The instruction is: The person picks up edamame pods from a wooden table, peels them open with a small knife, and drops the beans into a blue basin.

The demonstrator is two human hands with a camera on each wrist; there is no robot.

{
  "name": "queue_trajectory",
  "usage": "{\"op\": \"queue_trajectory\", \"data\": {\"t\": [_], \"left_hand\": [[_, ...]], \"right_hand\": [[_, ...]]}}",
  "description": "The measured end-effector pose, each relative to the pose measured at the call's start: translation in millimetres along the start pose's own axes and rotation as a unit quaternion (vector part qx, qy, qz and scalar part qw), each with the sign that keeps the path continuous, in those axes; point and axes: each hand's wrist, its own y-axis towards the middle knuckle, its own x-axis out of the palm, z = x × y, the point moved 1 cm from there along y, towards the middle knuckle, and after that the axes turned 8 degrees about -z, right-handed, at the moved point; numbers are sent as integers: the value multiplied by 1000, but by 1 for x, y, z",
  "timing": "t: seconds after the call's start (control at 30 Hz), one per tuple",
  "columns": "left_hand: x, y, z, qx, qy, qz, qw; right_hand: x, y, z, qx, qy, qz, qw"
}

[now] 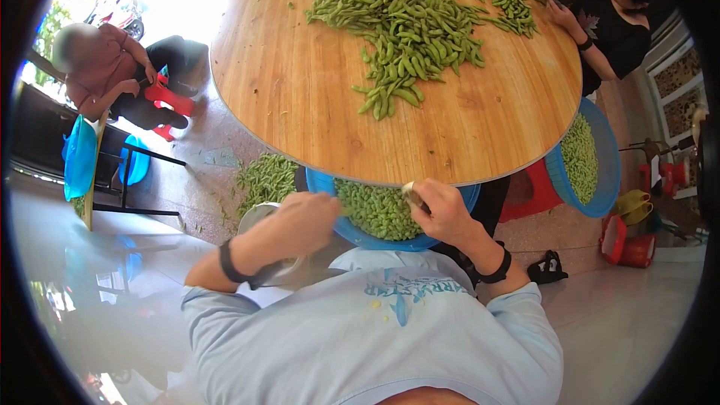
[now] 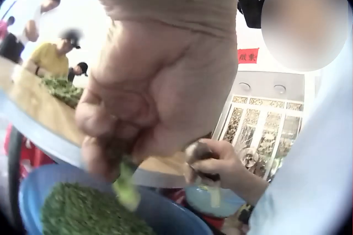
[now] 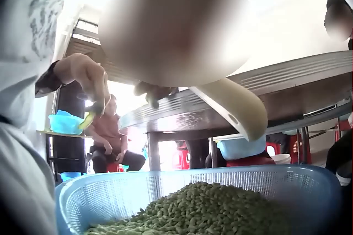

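My left hand [image 1: 300,225] pinches a green bean pod [image 2: 127,188], which hangs below the curled fingers in the left wrist view. My right hand [image 1: 442,210] grips a cream-coloured handle [image 3: 237,111] with a small hole near its rounded end; its working end is hidden, so I cannot tell the tool's kind. Both hands are at the near table edge, over a blue basket [image 3: 132,182]. Shelled green beans [image 1: 379,210] are heaped inside it. On the round wooden table [image 1: 300,105] lies a large pile of green pods [image 1: 412,30].
Left of the basket, a pale bucket [image 1: 255,217] stands partly behind my left arm, beside pods heaped on the floor [image 1: 266,180]. Another blue basket of beans [image 1: 581,157] is at the right. One person [image 1: 109,67] sits at the left; another [image 1: 615,30] works at the table's right side.
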Motion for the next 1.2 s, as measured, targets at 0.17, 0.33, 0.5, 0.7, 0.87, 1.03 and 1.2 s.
{"op": "queue_trajectory", "data": {"t": [0.17, 0.33, 0.5, 0.7, 0.87, 1.03, 1.2], "left_hand": [[-48, 26, -34, -17, 29, 140, 990], [-72, 132, -73, 13, 17, 349, 937], [-67, 157, -95, -25, -25, 331, 943], [-62, 108, -49, 7, -384, 309, 870], [-35, 90, 8, 107, -639, 181, 740], [-24, 97, 15, 122, -683, 133, 708], [-21, 98, 16, 123, -691, 131, 700]], "right_hand": [[6, 1, 1, -10, -4, -15, 1000], [-2, 6, -2, 52, 110, -10, 992], [-3, -3, 13, 109, 235, 10, 966], [1, 13, 13, 177, 493, 37, 851], [-2, 24, 1, 187, 607, 55, 771], [2, 17, 3, 143, 638, 32, 756], [2, 16, 2, 145, 633, 23, 760]]}}
